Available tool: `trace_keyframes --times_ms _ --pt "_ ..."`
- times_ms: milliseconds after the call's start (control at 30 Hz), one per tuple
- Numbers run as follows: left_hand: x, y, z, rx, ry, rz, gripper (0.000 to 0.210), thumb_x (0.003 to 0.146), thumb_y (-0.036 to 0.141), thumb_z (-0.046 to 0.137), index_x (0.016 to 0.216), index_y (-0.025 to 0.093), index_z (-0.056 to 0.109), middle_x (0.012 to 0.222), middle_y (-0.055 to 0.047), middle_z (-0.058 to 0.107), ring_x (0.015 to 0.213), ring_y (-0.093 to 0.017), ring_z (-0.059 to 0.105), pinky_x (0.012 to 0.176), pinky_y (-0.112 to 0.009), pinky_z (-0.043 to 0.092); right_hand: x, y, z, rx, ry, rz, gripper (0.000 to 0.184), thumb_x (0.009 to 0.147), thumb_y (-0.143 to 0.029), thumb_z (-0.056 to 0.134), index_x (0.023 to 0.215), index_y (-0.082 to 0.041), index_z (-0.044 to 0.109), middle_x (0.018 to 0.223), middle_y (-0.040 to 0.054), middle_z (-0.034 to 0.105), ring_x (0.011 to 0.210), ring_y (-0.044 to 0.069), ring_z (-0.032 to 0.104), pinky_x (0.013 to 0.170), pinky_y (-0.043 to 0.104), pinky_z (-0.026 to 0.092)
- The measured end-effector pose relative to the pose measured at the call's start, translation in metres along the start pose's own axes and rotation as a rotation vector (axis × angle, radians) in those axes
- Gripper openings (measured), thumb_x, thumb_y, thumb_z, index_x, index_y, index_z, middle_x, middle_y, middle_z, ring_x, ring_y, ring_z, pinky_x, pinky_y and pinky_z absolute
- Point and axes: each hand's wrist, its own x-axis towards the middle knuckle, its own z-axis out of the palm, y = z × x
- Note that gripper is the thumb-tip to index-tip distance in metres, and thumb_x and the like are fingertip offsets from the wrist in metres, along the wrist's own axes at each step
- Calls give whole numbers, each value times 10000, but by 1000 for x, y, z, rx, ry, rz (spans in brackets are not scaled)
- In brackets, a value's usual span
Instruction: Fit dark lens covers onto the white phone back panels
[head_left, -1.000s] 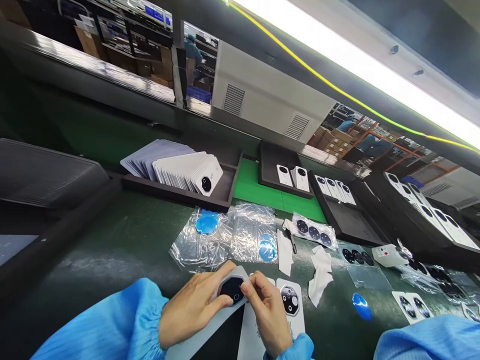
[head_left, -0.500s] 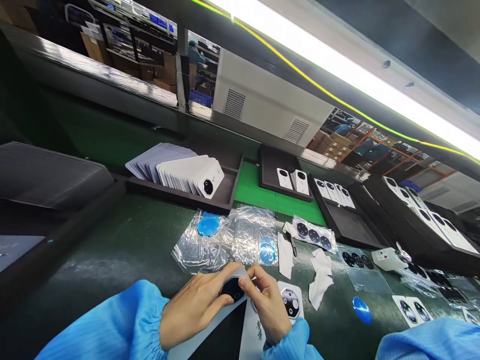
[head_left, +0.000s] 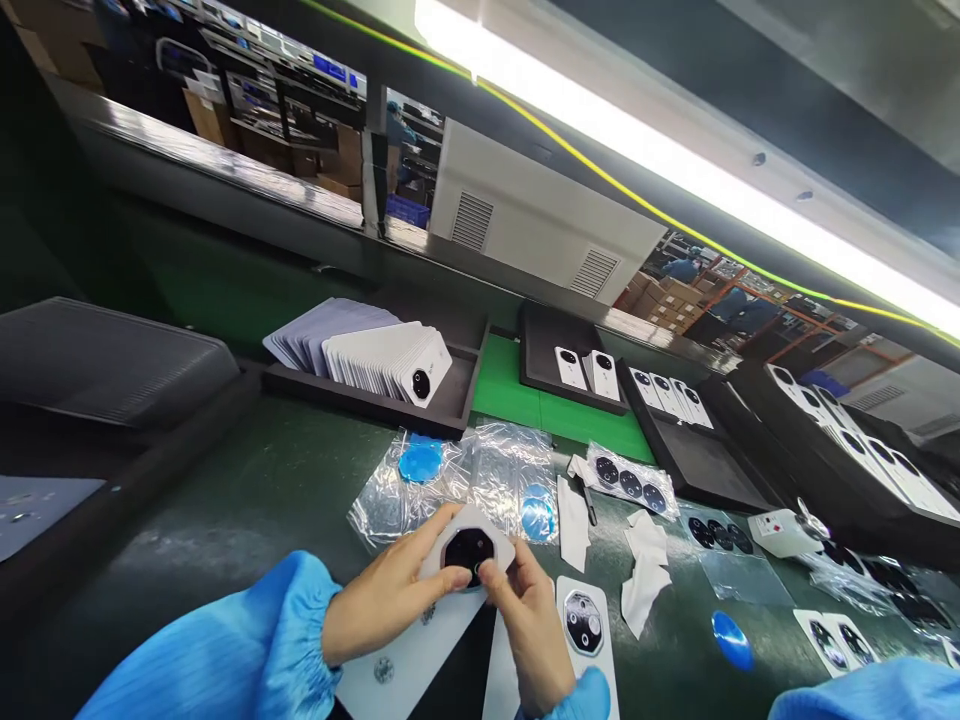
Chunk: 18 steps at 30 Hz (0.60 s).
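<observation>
Across the green worktop (head_left: 247, 490), left hand (head_left: 386, 600) and right hand (head_left: 534, 625) grip a white panel (head_left: 474, 518), now less hidden.

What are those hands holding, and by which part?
A pale panel, by the end bearing a black disc, between the left hand and right hand.

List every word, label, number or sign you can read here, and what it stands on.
No text can be read.
White bottle: label with a red mark, too small to read.
White panel below the left hand: printed marks, too blurred.
Fanned panels: faint print, too small.
</observation>
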Motion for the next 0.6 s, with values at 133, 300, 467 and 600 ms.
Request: trace_keyframes --times_ms 133,300,467,600 --pt "2 0 1 -129 4 79 425 890 472 381 1211 216 491 1130 -64 624 1110 -252 541 983 -341 407 -10 -2 8 137 -45 37 470 618 -447 833 1003 -212 703 948 39 720 954 237 629 863 321 473" --pt "5 -6 4 -238 63 57 363 848 556 449 922 217 556 906 -36 617 939 -242 554 848 -320 450 -10 -3 8 163 -74 27 476 633 -457 826 1038 -233 715 959 42 724 937 238 638 890 352 467" --pt "7 -10 7 -265 109 31 393 833 586 498 818 195 533 767 3 564 769 -195 543 691 -285 442 -4 4 6 115 -88 -9 443 673 -497 782 1007 -210 732 940 52 729 902 241 640 874 352 476" --pt "7 -11 10 -265 195 59 428 815 619 503 772 196 544 748 -1 572 769 -202 549 669 -280 446 0 4 6 104 -73 4 429 671 -490 783 974 -191 735 880 52 732 880 255 645 830 359 499"
